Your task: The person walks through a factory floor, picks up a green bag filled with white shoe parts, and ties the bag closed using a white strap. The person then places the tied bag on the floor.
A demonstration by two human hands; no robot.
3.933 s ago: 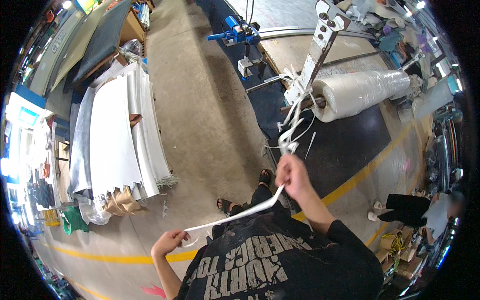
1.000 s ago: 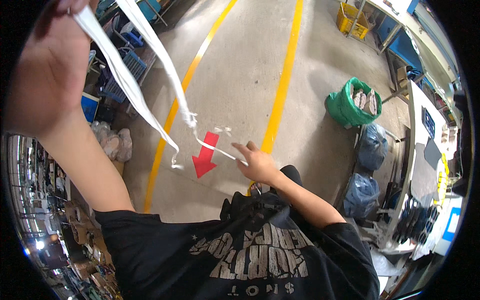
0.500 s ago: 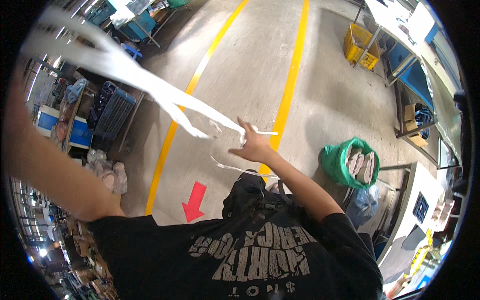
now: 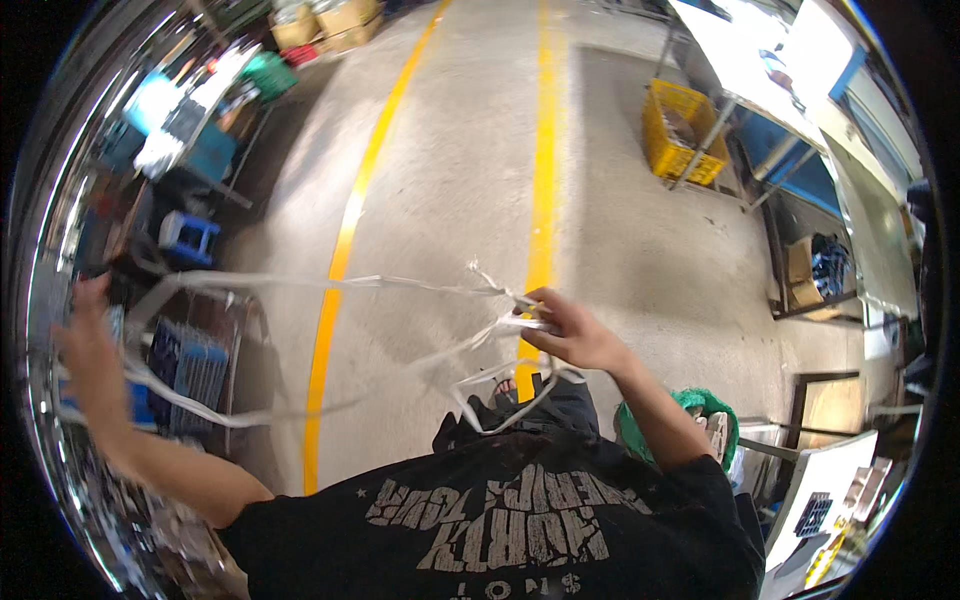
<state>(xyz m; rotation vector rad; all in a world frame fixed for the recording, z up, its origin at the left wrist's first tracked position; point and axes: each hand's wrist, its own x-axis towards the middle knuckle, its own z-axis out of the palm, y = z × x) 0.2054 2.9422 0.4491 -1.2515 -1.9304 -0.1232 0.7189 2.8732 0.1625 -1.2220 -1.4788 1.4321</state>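
Note:
My right hand (image 4: 570, 328) is closed on a white plastic strip (image 4: 380, 281), pinched between thumb and fingers in front of my body. From there the strip runs left across the aisle in a long loose loop, and a shorter loop dangles beneath my wrist. A small frayed bunch of it sticks up beside my fingertips. Out at the far left, my left hand (image 4: 95, 355) is raised with fingers apart, blurred by motion. The loop's left end hangs in the air just right of that hand, and I see no strip between its fingers.
Two yellow lines (image 4: 350, 215) mark the aisle floor. A green sack (image 4: 728, 408) stands close by my right elbow. Farther right, a yellow crate (image 4: 690, 115) sits under a metal-legged table. On the left are a blue stool (image 4: 190, 236) and a blue-grey crate (image 4: 200, 370).
The strip has gone from a bunched diagonal stretch at upper left to a wide loop. My left hand has dropped into view. The surroundings have shifted as I moved along the aisle.

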